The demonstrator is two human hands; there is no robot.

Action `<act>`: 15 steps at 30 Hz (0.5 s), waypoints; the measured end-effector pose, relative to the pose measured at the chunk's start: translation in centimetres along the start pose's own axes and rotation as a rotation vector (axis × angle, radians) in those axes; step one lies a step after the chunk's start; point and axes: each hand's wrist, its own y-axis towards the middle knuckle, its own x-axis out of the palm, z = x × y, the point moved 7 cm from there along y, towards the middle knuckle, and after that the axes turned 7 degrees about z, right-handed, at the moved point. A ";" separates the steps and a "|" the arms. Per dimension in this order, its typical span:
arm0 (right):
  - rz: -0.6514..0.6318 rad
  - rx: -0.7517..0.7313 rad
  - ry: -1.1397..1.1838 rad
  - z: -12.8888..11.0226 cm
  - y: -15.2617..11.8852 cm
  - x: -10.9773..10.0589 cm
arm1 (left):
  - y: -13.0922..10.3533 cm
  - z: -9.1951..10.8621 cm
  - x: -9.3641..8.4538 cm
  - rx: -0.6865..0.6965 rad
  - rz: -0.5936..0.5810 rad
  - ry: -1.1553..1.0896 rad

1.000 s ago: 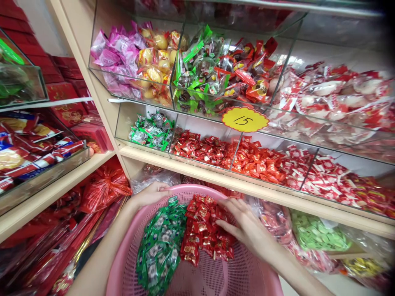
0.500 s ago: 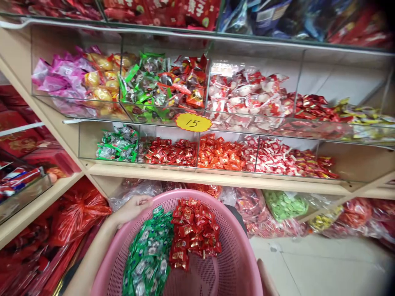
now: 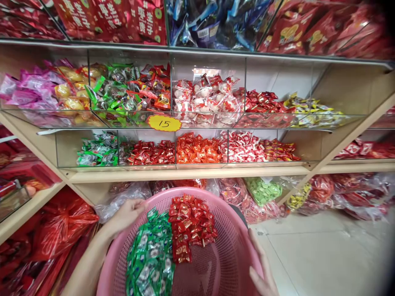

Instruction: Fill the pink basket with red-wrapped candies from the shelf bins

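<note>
Since a second ago, the right hand (image 3: 262, 269) has left the red candies (image 3: 193, 226) and now sits at the pink basket's rim, while the view has swung round, so the shelves (image 3: 197, 174) lie farther to the left. Reading the pink basket (image 3: 225, 220) as a clock face, twelve towards the shelves, the right hand curls round the rim near three, thumb inside. The left hand (image 3: 126, 213) is at ten, its fingers bent closed over the rim. Inside, green candies (image 3: 151, 255) heap at nine, touching the red candies at twelve to one. Beyond, a yellow price card (image 3: 164, 122) hangs near twelve, a red plastic bag (image 3: 64, 230) lies towards nine to ten, and tiled floor (image 3: 324, 255) shows at three.
</note>
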 end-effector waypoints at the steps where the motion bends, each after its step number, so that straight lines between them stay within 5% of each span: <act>1: 0.002 0.011 0.023 0.0 0.5 -0.4 | -0.3 0.3 0.2 0.000 0.021 0.001; 8: 0.007 0.225 0.279 -0.8 4.0 -0.9 | -2.3 1.3 0.7 0.005 0.134 -0.083; 15: -0.235 0.512 0.644 -1.7 8.4 1.4 | -5.4 -0.5 0.3 -0.051 0.171 -0.072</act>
